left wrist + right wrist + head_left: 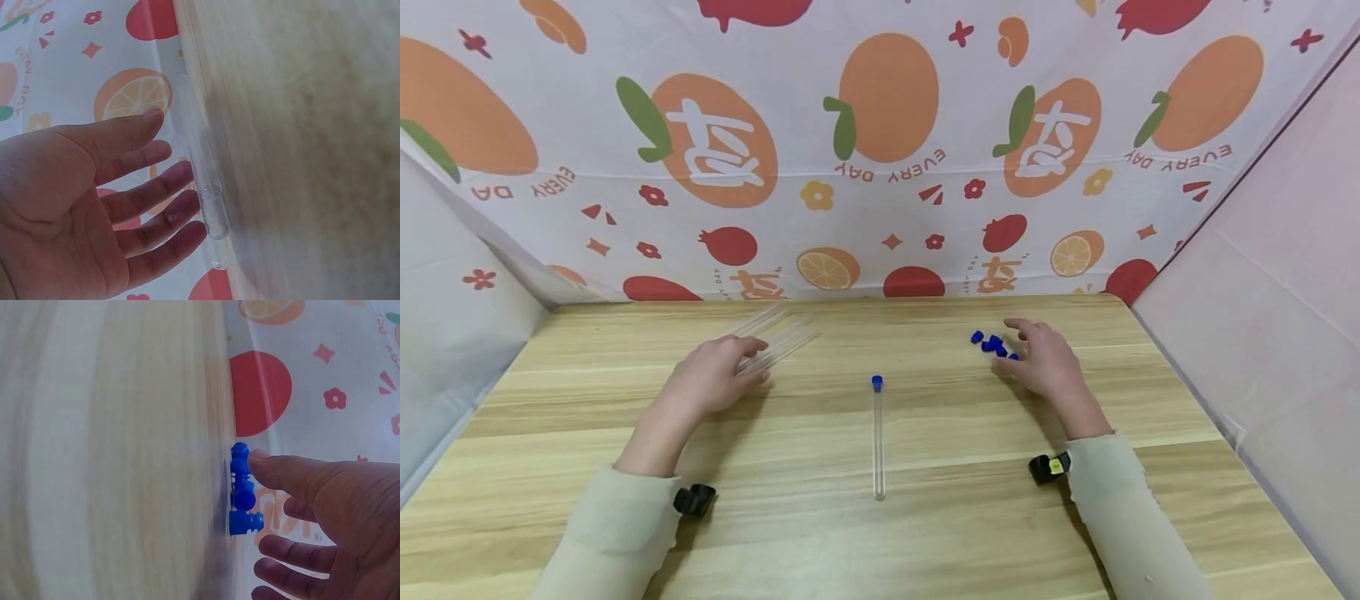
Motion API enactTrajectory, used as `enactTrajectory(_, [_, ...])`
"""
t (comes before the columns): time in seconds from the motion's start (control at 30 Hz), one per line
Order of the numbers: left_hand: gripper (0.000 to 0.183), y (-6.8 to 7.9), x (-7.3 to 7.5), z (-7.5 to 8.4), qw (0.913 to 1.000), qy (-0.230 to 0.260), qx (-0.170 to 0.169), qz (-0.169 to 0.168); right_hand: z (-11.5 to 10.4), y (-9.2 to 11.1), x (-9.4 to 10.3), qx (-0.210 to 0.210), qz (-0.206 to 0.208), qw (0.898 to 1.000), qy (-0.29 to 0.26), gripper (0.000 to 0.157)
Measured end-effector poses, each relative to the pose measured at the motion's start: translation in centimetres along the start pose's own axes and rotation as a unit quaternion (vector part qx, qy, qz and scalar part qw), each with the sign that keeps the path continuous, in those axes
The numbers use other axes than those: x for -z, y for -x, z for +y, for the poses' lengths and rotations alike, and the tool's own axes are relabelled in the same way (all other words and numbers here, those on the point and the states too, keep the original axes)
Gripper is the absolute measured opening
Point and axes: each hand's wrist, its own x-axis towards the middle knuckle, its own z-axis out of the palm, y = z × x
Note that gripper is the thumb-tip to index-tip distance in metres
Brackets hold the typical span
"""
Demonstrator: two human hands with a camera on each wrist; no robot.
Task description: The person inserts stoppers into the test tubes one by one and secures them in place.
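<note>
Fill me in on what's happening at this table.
A person is working with thin clear tubes and small blue caps on a wooden table. The left hand is at the loose tubes, and the right hand is beside the pile of caps; neither is gripping anything. One capped tube lies on its own between them, closer to the person.
</note>
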Motion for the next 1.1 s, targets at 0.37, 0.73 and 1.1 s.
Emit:
enactTrajectory(0.37, [0.041,0.0,0.1,0.0,0.9999,0.003,0.008,-0.011,0.8,-0.2,0.1,-0.028,-0.022,0.999,-0.002,0.065])
enactTrajectory(0.73, [0.038,0.2,-0.3,-0.1,0.9996,0.010,0.010,-0.024,1.2,-0.2,-0.2,-0.050,-0.027,0.998,-0.003,0.048])
enactTrajectory(1.1, [0.044,0.6,-0.3,-0.1,0.9990,0.013,0.024,-0.036,1.4,0.1,-0.2,-0.049,-0.025,0.998,-0.002,0.035])
